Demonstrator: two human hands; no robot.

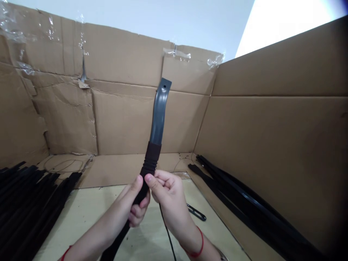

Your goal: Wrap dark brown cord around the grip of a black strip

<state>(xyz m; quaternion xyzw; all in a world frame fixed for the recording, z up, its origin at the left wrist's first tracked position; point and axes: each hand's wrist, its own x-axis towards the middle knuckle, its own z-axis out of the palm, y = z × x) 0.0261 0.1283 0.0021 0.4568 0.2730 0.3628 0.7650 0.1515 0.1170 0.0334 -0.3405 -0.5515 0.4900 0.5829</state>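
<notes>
A dark grey curved strip (159, 116) with a small hole near its tip points up and slightly right, away from me. Its lower part is inside a black fabric sleeve (153, 152), which is bunched in folds just above my hands. My left hand (136, 203) is wrapped round the covered strip, its thumb along the top. Close beside it, my right hand (165, 192) pinches the sleeve between thumb and curled fingers. A thin black cord (167, 232) runs down from behind my right hand.
Several black strips (29, 203) lie bundled at the left. More long black strips (239, 195) lie along the right cardboard wall (272, 137). A black slotted piece (197, 212) is on the pale tabletop (214, 235). Taped cardboard (125, 123) stands behind.
</notes>
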